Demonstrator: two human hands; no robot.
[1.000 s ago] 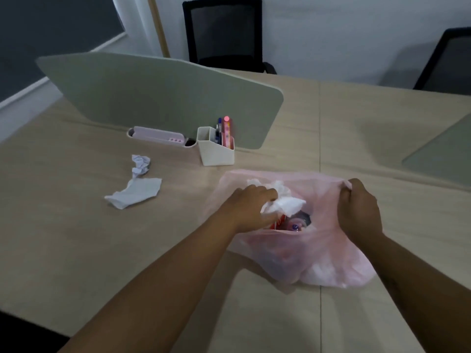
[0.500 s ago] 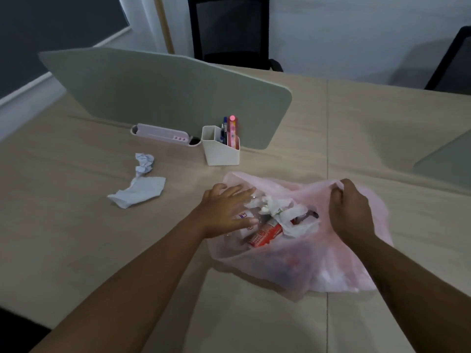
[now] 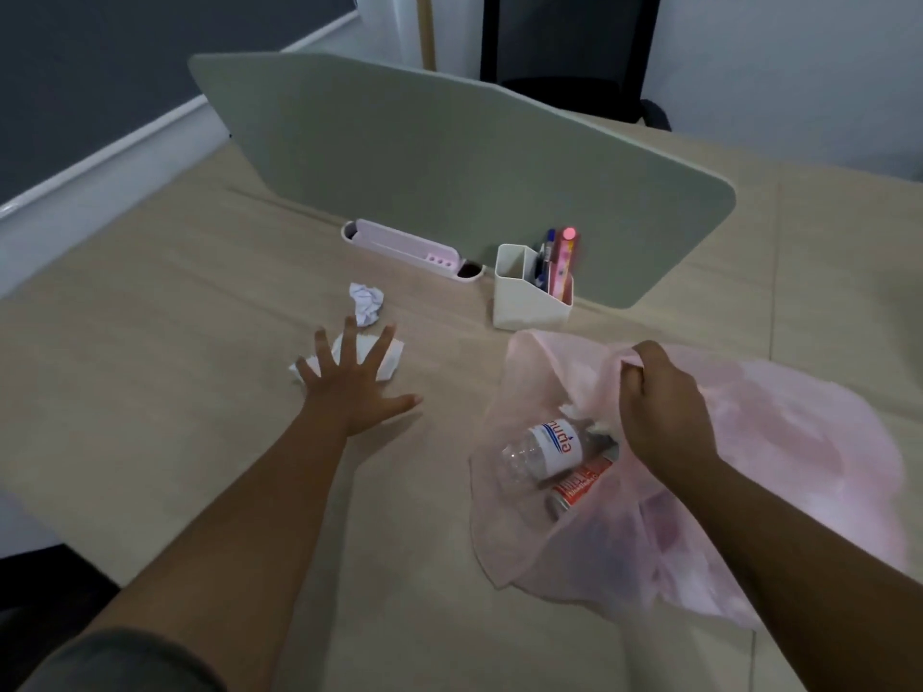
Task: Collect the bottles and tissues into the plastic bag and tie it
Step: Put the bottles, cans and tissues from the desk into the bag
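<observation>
A pink plastic bag [image 3: 779, 472] lies open on the table at the right. Inside it I see a clear bottle with a white and blue label [image 3: 547, 449], a red-labelled bottle [image 3: 582, 484] and some white tissue [image 3: 582, 417]. My right hand [image 3: 659, 402] is shut on the bag's upper rim. My left hand [image 3: 352, 387] is spread open, fingers apart, over a flat white tissue [image 3: 389, 359] on the table. A crumpled tissue ball [image 3: 366, 302] lies just beyond it, untouched.
A white pen holder [image 3: 527, 297] with pens stands just behind the bag. A pale pink tray [image 3: 404, 247] lies along a grey-green desk divider [image 3: 449, 162]. A black chair [image 3: 569, 47] stands beyond the table. The table's near-left edge [image 3: 65, 536] drops off.
My left hand left the bag and swung left across the table to the flat tissue. The tissue it held now lies in the bag. The right hand kept its hold on the rim.
</observation>
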